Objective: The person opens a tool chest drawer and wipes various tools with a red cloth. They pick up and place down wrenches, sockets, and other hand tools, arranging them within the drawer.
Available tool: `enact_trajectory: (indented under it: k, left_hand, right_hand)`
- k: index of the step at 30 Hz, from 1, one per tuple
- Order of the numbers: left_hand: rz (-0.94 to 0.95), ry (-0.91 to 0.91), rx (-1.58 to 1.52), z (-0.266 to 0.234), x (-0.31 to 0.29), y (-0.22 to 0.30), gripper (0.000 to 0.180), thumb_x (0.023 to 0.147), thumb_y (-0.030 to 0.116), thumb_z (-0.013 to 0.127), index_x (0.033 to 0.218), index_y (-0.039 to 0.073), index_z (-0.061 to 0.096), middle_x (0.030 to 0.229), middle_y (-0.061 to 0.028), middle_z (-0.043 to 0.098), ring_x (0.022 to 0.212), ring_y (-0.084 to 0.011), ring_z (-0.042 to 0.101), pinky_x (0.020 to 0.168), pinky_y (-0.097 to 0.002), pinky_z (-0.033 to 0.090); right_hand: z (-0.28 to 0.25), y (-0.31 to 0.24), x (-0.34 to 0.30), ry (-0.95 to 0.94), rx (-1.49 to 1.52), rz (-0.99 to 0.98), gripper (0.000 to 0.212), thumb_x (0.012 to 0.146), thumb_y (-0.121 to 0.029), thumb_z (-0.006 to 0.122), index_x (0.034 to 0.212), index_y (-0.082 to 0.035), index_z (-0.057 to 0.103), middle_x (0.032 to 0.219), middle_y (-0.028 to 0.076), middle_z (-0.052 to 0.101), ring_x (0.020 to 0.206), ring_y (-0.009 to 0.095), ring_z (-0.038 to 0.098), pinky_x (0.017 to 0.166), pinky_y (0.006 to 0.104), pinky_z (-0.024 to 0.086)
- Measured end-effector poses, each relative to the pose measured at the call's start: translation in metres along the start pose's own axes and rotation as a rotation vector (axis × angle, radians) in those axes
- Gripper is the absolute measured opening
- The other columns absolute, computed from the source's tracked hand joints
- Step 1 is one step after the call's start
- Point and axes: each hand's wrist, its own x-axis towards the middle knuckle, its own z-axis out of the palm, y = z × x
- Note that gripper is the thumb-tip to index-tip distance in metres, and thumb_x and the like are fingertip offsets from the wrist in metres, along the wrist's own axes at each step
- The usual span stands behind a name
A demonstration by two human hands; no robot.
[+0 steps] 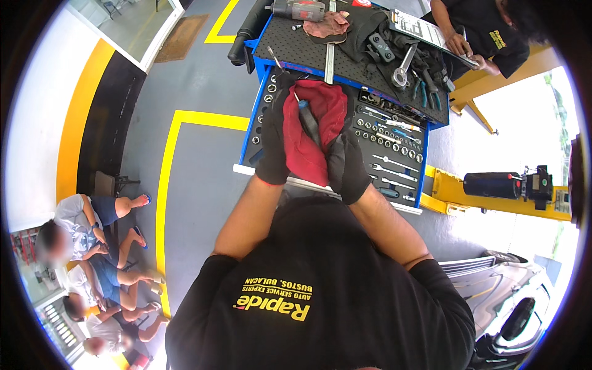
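Observation:
A red cloth [317,161] is spread between my two black-gloved hands, above the pulled-out drawer of a tool cart. My left hand [275,139] is closed on the cloth's left side. On the opposite side my right hand [348,165] grips its lower right edge. A screwdriver [308,118] with a blue and black handle lies in the folds, its thin shaft pointing up and left. Beyond the left glove's fingertips a slim metal rod [275,57] sticks out; whether my fingers hold it is unclear. The drawer [367,161] holds sockets, ratchets and extension bars in rows.
On the cart top [290,46] lie an impact tool [298,10], a wrench [404,66], pliers [425,91] and rags. A co-worker [478,37] writes on a clipboard [419,29] at the far right. Seated people are at left; a yellow lift [468,187] and car [505,296] stand right.

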Motion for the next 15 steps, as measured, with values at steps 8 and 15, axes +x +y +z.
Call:
enact_trajectory:
  k: [8, 15]
  left_hand:
    - [0.04, -0.051, 0.051, 0.017, -0.01, 0.045, 0.045, 0.111, 0.014, 0.052, 0.152, -0.003, 0.047, 0.137, -0.0135, 0.064, 0.123, -0.0238, 0.063, 0.106, -0.0362, 0.05]
    - [-0.032, -0.036, -0.471, 0.007, -0.002, -0.002, 0.048, 0.114, 0.027, 0.047, 0.155, 0.002, 0.045, 0.138, -0.0115, 0.061, 0.126, -0.0226, 0.061, 0.111, -0.0376, 0.049]
  right_hand:
    - [-0.01, -0.011, -0.004, 0.04, -0.565, -0.139, 0.041, 0.108, -0.027, 0.054, 0.136, 0.002, 0.061, 0.096, 0.024, 0.074, 0.085, 0.039, 0.075, 0.071, 0.0445, 0.056]
    - [-0.006, -0.064, 0.024, -0.111, -0.86, -0.017, 0.043, 0.107, -0.033, 0.057, 0.133, 0.001, 0.062, 0.087, 0.022, 0.072, 0.081, 0.036, 0.074, 0.07, 0.0448, 0.056]
